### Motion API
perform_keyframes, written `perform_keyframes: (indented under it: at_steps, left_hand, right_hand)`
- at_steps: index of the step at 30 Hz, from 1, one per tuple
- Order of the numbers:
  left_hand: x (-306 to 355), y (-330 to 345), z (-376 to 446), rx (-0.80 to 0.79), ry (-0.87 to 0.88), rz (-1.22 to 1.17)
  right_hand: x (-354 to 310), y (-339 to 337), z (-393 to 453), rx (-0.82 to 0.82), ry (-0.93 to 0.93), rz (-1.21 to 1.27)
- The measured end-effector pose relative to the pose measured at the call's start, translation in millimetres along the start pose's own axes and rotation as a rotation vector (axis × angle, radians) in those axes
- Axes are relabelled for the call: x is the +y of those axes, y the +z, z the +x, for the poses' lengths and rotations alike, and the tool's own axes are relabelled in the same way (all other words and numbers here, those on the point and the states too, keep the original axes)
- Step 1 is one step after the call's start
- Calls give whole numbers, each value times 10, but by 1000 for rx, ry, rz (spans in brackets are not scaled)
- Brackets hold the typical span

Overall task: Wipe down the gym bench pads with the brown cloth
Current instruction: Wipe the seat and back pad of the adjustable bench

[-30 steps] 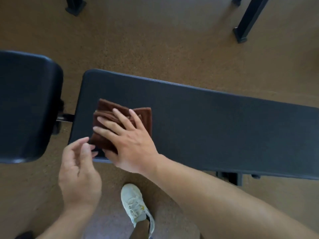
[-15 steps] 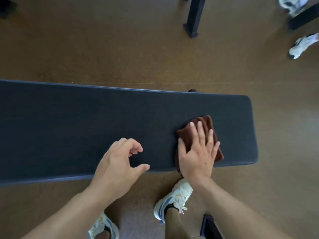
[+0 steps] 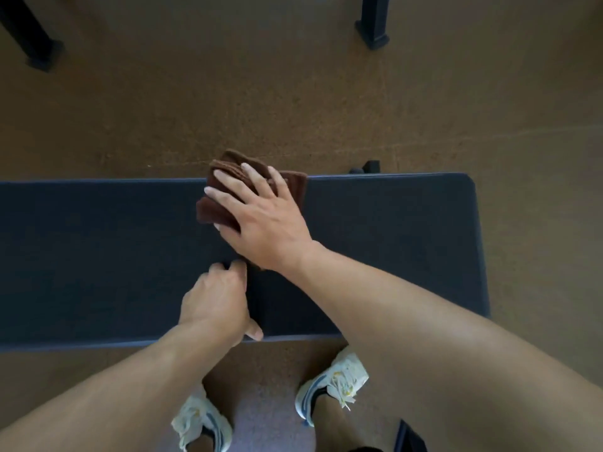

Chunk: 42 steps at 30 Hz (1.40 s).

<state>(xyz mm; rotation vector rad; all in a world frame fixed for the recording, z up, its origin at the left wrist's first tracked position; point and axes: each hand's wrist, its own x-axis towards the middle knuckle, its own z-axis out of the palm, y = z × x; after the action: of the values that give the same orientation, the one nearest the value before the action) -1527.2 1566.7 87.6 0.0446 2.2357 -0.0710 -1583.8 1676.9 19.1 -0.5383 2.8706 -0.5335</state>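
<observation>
The right hand [image 3: 261, 220] lies flat on the brown cloth [image 3: 228, 187], with the fingers straight and spread, and it presses the cloth down on the gym bench pad [image 3: 98, 256]. The cloth is folded in several layers. It sits at the far edge of the pad, a little right of the middle of the picture, and its far corner hangs over this edge, above the floor [image 3: 293, 93]. The near left part of the cloth shows under the fingers, and the thumb side of the hand touches the pad just beside it.

The left hand [image 3: 217, 298] is on the near half of the pad, near the right wrist but not touching the cloth. Its fingers are curled under and it holds nothing that I can see; the thumb points toward the near edge of the pad.

The pad is dark blue and long; it runs from the left border to its rounded right end. No container is in view.

On the brown floor, on the near side of the surface, stand two white sneakers [image 3: 332, 383] with blue stripes. On the far side stand two black frame legs, one at the left [image 3: 32, 37] and one at the right [image 3: 373, 24]. A small black part [image 3: 370, 166] shows just behind the far edge of the pad.
</observation>
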Motion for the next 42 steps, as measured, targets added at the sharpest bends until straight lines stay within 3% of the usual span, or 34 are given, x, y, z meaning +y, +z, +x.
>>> perform_keyframes:
  at_steps: [3, 6, 8, 13, 19, 21, 24, 26, 28, 34, 38, 40, 42]
  left_hand:
    - [91, -31, 43, -34, -43, 50]
    - [71, -23, 49, -15, -45, 58]
    - [58, -18, 38, 4, -49, 62]
    - [63, -10, 14, 10, -58, 42]
    - [47, 17, 28, 7, -69, 36]
    - [40, 17, 29, 6, -75, 36]
    - [55, 1, 30, 7, -55, 47]
    - [39, 1, 25, 1, -51, 43]
    - [33, 4, 32, 5, -44, 43]
    - [44, 1, 10, -4, -42, 32]
    - [79, -7, 14, -12, -74, 35]
    - [57, -2, -16, 9, -52, 20]
    - [78, 25, -132, 58, 21, -286]
  right_hand:
    - [618, -163, -485, 83, 173, -39]
    - [1214, -349, -1360, 203, 622, -24]
    - [1272, -385, -1999, 274, 893, 46]
    - [990, -301, -2582, 248, 1078, 180]
    - [1804, -714, -1348, 333, 1083, 218]
    - [1764, -739, -879, 326, 1084, 168]
    - [1052, -519, -572, 232, 756, 130]
    - [473, -304, -691, 162, 461, 141]
    - [130, -127, -947, 97, 279, 160]
    - [75, 12, -1952, 96, 151, 173]
    - [-53, -170, -2166, 214, 471, 510]
    - [-194, -387, -2060, 334, 775, 1033]
    - [-296, -648, -1979, 467, 983, 1679]
